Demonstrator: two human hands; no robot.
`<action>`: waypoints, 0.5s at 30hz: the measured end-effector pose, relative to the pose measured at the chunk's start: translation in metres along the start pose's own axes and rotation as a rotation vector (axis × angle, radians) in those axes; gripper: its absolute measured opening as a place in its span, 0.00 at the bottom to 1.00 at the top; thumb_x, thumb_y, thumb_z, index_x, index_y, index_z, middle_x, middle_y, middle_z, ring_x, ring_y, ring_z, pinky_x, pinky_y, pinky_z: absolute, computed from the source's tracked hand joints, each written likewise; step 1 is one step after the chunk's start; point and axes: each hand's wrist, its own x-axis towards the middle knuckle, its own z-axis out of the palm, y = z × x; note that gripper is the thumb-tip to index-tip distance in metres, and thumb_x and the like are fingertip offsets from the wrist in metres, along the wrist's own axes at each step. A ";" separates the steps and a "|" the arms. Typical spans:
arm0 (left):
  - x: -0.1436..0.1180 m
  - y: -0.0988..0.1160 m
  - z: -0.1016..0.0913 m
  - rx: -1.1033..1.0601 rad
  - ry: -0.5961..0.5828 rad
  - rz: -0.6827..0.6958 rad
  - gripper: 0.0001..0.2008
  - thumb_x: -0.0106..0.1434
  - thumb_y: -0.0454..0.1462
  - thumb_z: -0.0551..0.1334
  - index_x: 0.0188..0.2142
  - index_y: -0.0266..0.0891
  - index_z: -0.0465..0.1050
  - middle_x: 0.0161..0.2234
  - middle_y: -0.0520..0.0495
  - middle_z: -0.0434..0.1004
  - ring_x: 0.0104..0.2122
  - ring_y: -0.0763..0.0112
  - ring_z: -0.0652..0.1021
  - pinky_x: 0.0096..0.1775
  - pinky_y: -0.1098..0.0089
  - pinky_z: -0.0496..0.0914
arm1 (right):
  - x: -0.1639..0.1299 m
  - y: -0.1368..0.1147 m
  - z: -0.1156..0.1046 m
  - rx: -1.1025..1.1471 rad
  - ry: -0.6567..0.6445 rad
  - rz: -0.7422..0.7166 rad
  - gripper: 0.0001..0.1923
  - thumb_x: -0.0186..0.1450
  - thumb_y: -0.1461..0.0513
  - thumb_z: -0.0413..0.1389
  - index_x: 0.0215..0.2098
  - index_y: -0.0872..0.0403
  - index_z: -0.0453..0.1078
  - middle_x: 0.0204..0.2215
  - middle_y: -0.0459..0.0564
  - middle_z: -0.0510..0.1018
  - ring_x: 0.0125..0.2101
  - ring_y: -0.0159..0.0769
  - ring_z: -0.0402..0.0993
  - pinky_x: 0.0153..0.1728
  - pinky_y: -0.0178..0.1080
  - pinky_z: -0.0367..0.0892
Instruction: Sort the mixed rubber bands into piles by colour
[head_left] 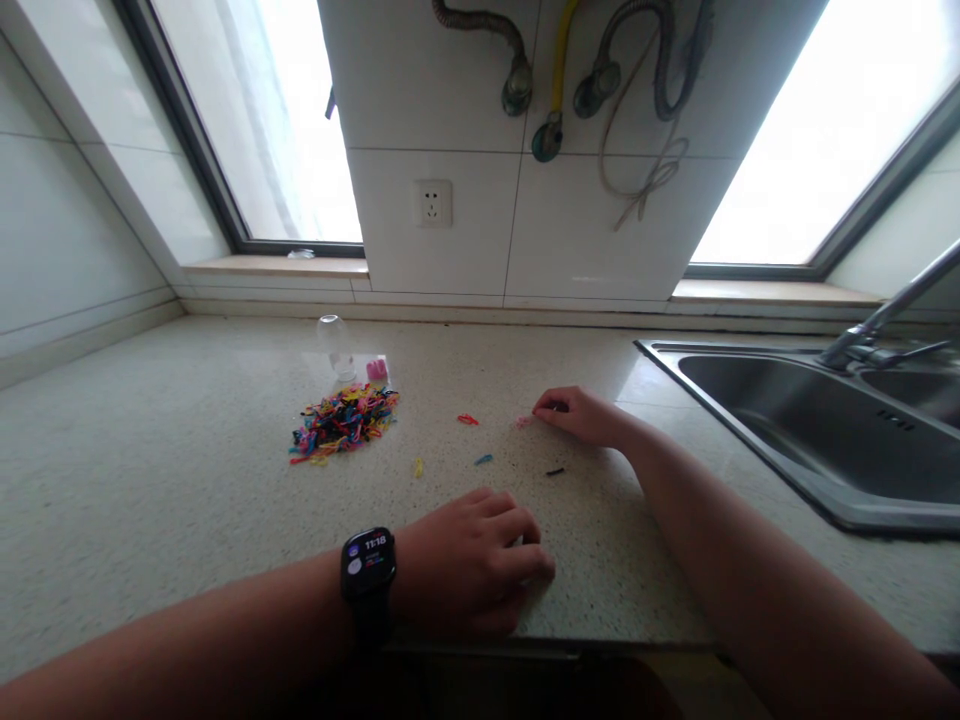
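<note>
Pile: a heap of small coloured rubber bands (344, 422) was seen left of centre on the speckled bench (150, 470).
Jar: a clear glass jar (337, 346) was laid on its side just above the heap, with a pink lid (376, 370) beside it.
Left hand: the left hand (471, 572), a dark watch (368, 572) worn on its wrist, was rested at the lower centre near the bench edge, its fingers curled in and pressed together; whether anything was held could not be told.
Loose bands: a yellow band (418, 467), red band (467, 419), blue band (484, 460) and black band (555, 471) were scattered at centre, well apart.
Right hand: the right hand (581, 413) was placed right of centre, its fingertips pinched at a pink band (523, 422).
Sink: a steel sink (750, 430) was set at the right.
</note>
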 end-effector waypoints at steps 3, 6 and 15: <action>0.000 0.000 0.000 0.001 -0.002 -0.006 0.14 0.67 0.41 0.59 0.51 0.41 0.69 0.47 0.45 0.71 0.44 0.63 0.70 0.47 0.62 0.65 | 0.001 0.002 0.000 -0.006 0.002 -0.013 0.16 0.68 0.53 0.54 0.41 0.55 0.77 0.36 0.51 0.81 0.34 0.36 0.74 0.36 0.37 0.65; -0.001 0.000 0.000 0.002 -0.005 -0.006 0.14 0.67 0.41 0.59 0.51 0.41 0.69 0.47 0.45 0.71 0.44 0.62 0.70 0.47 0.61 0.65 | 0.001 0.004 0.000 -0.003 0.008 -0.017 0.15 0.67 0.53 0.54 0.41 0.54 0.77 0.37 0.51 0.81 0.35 0.36 0.75 0.37 0.37 0.65; 0.000 0.000 0.000 -0.012 -0.002 -0.005 0.14 0.68 0.41 0.57 0.50 0.40 0.70 0.46 0.43 0.72 0.43 0.62 0.70 0.47 0.61 0.65 | 0.000 0.000 0.000 -0.009 0.002 -0.004 0.14 0.67 0.54 0.54 0.41 0.55 0.77 0.37 0.51 0.81 0.35 0.36 0.75 0.38 0.37 0.65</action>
